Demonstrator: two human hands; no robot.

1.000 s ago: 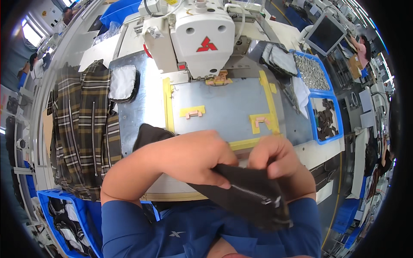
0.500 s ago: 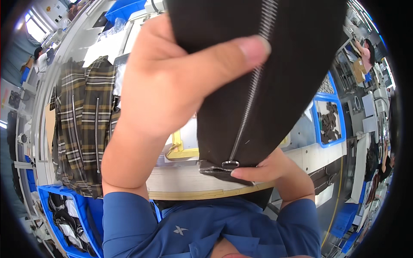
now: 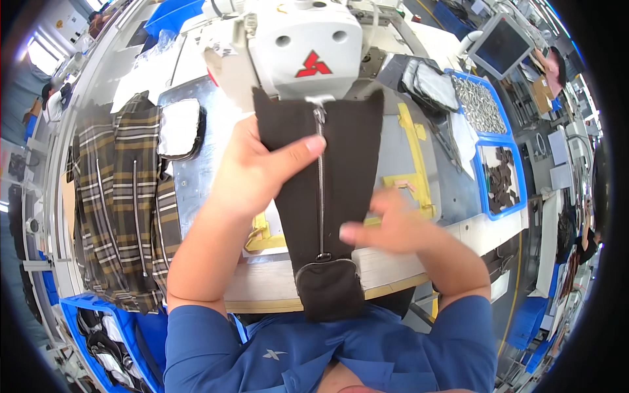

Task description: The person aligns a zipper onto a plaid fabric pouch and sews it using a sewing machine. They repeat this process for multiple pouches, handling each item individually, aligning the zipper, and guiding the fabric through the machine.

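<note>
A long dark piece of fabric (image 3: 348, 157) with a central metal zipper (image 3: 321, 196) is held upright over the worktable, a small black zipped pouch (image 3: 327, 288) at its lower end. My left hand (image 3: 262, 164) grips the fabric's upper left side, thumb across it beside the zipper. At the lower right edge of the fabric is my right hand (image 3: 386, 223), blurred, thumb and fingers apart. Behind the fabric lie a metal plate with yellow tape (image 3: 409, 137) and the white sewing machine head (image 3: 308, 39).
Plaid zipped pieces (image 3: 121, 203) are stacked left, beside white-lined pouches (image 3: 180, 128). Blue trays of metal pulls (image 3: 478, 105) and dark tabs (image 3: 498, 180) sit right, near a screen (image 3: 501, 49). A blue crate (image 3: 105, 347) is lower left. Other workers (image 3: 555, 65) are at both sides.
The fabric has swung up from a low bunched position, passed close to the camera, then lowered and straightened. My right hand has moved up from the lower end and loosened its hold.
</note>
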